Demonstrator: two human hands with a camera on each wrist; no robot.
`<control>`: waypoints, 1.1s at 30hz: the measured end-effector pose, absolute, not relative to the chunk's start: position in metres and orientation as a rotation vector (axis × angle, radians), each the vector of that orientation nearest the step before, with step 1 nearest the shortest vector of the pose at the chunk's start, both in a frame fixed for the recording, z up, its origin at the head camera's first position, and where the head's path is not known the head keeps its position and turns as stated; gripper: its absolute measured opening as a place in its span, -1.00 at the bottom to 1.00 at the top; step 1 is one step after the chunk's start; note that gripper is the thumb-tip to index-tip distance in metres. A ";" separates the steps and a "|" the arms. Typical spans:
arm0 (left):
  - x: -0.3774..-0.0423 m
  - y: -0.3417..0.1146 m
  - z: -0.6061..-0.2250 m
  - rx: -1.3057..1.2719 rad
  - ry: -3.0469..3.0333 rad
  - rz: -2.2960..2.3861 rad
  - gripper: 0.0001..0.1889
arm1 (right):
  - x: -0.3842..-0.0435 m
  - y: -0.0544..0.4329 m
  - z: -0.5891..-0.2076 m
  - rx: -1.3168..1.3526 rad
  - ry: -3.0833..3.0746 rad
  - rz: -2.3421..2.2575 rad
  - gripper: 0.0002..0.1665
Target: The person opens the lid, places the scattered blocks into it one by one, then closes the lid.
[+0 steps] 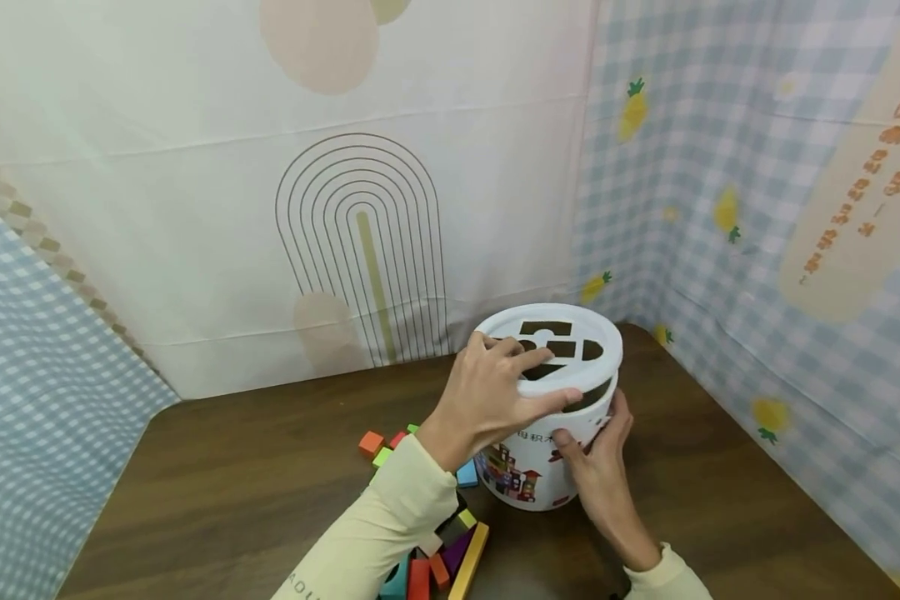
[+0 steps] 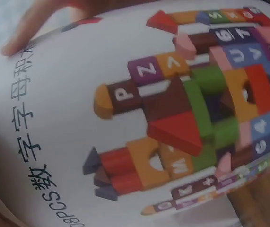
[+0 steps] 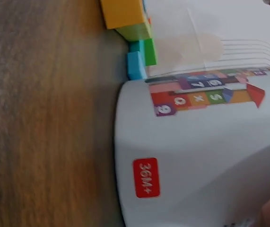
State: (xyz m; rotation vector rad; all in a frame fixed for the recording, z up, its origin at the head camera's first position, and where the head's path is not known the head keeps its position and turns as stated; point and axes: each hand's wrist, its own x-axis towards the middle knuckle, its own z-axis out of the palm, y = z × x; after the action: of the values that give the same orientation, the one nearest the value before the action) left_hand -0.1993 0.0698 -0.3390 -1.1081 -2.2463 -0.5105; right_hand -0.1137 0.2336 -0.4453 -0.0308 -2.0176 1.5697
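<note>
The white plastic cylindrical bucket [image 1: 543, 475], printed with toy-block pictures, stands toward the right side of the dark brown wood-grain desk [image 1: 255, 492]. In the right wrist view its base meets the desk, so the desk probably carries its weight and the hands need only steady it. The right hand [image 1: 600, 462] grips the bucket's right side, thumb on the printed front and fingers around the far side, likely to keep it from turning or sliding under force from above.

The left hand [image 1: 491, 387] holds the white round lid [image 1: 578, 332] with shaped cut-outs: fingers over the top, thumb at the near edge. There 1 dark gap shows between lid and rim, so the lid sits tilted, not seated all round. Holding both top and edge seems suited to controlling that tilt; whether any fingertip enters a cut-out, I cannot tell.

Loose blocks lie left of the bucket, among them 1 orange cube [image 1: 371, 444], 1 light blue block [image 1: 467, 474] just beside the base and 1 long yellow bar [image 1: 468, 562]. That placing seems to keep them away from the right arm; the pale yellow left sleeve [image 1: 378, 533] hides some, so their number is unclear.
</note>
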 end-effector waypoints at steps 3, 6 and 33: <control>-0.198 0.067 -0.338 -1.093 -2.282 -0.471 -0.31 | -0.114 0.234 -0.438 -0.022 -1.977 1.657 0.14; -0.197 0.066 -0.341 -1.069 -2.287 -0.454 -0.29 | -0.114 0.237 -0.423 -0.066 -1.934 1.761 -0.07; -0.247 0.002 -0.336 -0.922 -1.891 -2.298 0.18 | -0.129 0.241 -0.399 -0.138 -1.948 1.770 -0.33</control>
State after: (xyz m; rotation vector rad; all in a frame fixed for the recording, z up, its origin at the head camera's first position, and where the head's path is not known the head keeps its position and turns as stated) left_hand -0.2465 0.0015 -0.3365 -0.9222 -1.8913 -2.2978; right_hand -0.1286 0.2409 -0.3995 -0.1379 -1.9480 1.7704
